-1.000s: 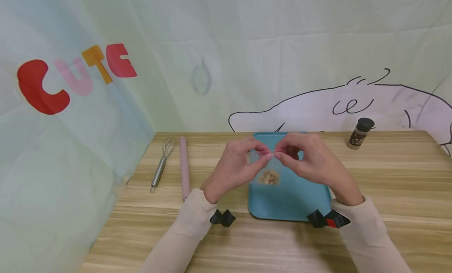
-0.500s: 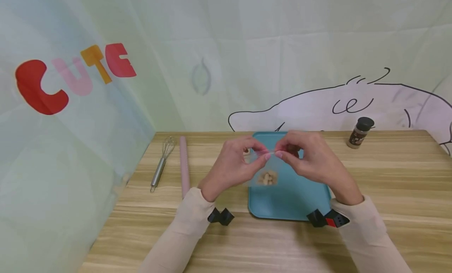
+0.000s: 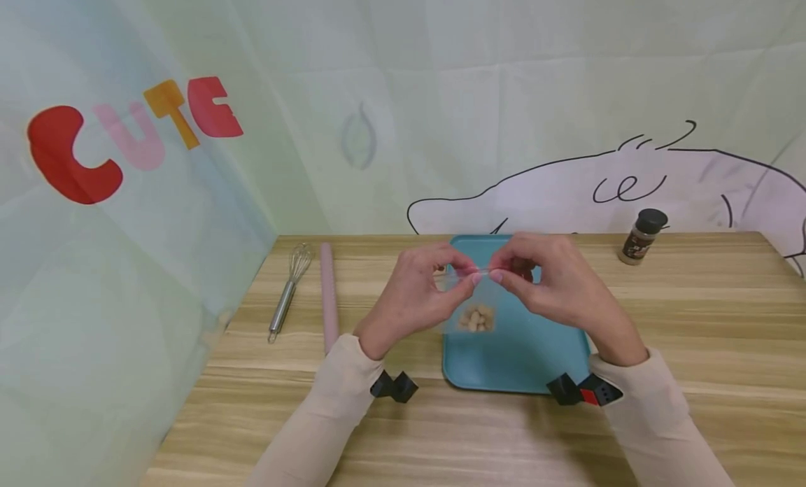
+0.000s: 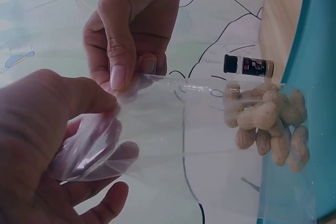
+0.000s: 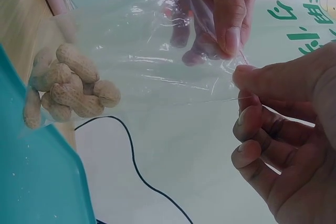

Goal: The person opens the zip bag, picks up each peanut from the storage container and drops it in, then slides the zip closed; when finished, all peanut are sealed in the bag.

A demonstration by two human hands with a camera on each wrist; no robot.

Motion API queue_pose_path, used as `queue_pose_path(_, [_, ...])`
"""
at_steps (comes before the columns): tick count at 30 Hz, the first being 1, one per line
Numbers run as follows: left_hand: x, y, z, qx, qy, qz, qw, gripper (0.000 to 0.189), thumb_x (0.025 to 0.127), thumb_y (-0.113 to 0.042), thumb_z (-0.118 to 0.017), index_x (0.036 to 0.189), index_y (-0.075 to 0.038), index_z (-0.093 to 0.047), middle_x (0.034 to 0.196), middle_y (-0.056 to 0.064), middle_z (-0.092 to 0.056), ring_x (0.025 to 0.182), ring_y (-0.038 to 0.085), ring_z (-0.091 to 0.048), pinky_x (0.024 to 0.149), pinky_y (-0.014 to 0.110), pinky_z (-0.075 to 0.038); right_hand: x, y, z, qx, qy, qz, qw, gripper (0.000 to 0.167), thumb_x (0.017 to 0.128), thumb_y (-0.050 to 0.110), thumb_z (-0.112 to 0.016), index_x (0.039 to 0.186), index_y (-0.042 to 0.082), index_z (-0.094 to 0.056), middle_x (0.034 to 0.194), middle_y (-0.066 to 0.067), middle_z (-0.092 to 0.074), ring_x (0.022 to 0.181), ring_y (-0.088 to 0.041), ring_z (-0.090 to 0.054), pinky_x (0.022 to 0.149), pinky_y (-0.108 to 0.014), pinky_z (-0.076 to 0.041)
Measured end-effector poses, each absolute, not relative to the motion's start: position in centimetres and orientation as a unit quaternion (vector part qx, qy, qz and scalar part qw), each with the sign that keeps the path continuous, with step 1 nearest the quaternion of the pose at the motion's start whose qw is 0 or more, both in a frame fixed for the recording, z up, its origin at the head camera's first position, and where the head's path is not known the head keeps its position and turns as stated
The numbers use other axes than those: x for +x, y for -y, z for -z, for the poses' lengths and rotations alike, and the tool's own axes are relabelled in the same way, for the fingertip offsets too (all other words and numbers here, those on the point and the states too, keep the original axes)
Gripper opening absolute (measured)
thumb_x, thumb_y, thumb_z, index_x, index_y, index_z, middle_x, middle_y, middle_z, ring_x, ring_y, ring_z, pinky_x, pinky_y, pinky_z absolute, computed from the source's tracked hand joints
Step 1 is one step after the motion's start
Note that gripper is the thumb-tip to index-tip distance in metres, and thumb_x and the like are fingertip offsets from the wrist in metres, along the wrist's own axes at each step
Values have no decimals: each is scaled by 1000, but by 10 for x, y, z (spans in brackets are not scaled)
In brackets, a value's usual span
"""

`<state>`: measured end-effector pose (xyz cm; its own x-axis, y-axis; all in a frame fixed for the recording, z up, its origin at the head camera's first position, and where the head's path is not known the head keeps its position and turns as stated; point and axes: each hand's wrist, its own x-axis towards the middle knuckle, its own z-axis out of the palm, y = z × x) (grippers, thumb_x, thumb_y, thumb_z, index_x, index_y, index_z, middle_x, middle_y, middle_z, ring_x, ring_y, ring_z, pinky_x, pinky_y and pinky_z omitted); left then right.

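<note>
A clear plastic bag (image 4: pixel 157 124) hangs from both hands, with several unshelled peanuts (image 5: pixel 73 87) gathered at its bottom. In the head view the peanuts (image 3: pixel 477 319) show above the blue tray (image 3: pixel 516 361). My left hand (image 3: pixel 428 284) pinches the bag's top edge between thumb and forefinger. Right beside it, my right hand (image 3: pixel 548 277) pinches the same edge, the two sets of fingertips nearly meeting. Both wrist views show the bag's top bunched and creased at the fingers.
A wire whisk (image 3: pixel 290 291) and a pink rolling pin (image 3: pixel 329 298) lie on the wooden table (image 3: pixel 252 417) at the left. At the back right stands a seasoning bottle (image 3: pixel 642 237) with a black cap. A printed cloth (image 3: pixel 390 123) hangs behind the table.
My left hand has shifted slightly left. The peanuts in the bag looked blurred before and appear sharper now. Both hands keep their pinch on the bag.
</note>
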<state>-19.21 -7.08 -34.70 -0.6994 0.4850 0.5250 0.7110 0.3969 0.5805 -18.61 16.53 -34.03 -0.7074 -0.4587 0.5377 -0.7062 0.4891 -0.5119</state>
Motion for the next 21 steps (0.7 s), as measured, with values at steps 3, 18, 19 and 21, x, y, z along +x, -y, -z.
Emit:
queue_pose_path(3, [-192, 71, 347, -370, 822, 410, 143, 7, 96, -12, -77, 94, -6, -80, 88, 5, -76, 84, 20, -70, 80, 39, -58, -186, -165, 341, 343, 846, -373, 165, 16, 91, 1, -81, 91, 16, -77, 78, 8, -66, 68, -4, -56, 63, -22, -48])
queue_pose_path(18, [-192, 69, 348, -394, 814, 398, 153, 5, 94, -10, -77, 92, -6, -79, 87, 5, -75, 82, 18, -69, 77, 28, -57, -187, -164, 342, 361, 838, -383, 148, 15, 91, 2, -77, 89, 17, -76, 76, 10, -62, 68, -5, -55, 62, -23, -48])
queue_pose_path(19, [-192, 69, 348, -396, 813, 398, 154, 5, 94, -10, -77, 92, -6, -79, 87, 5, -75, 82, 18, -69, 77, 28, -57, -187, -164, 342, 363, 836, -384, 148, 16, 91, 2, -76, 88, 18, -75, 76, 10, -62, 68, -5, -54, 62, -23, -48])
queue_pose_path(21, [-192, 68, 349, -397, 812, 398, 158, 5, 94, -10, -77, 92, -7, -79, 87, 5, -76, 82, 18, -69, 77, 26, -56, -188, -164, 343, 369, 832, -386, 149, 18, 91, 1, -75, 88, 18, -73, 76, 10, -61, 68, -5, -54, 62, -22, -47])
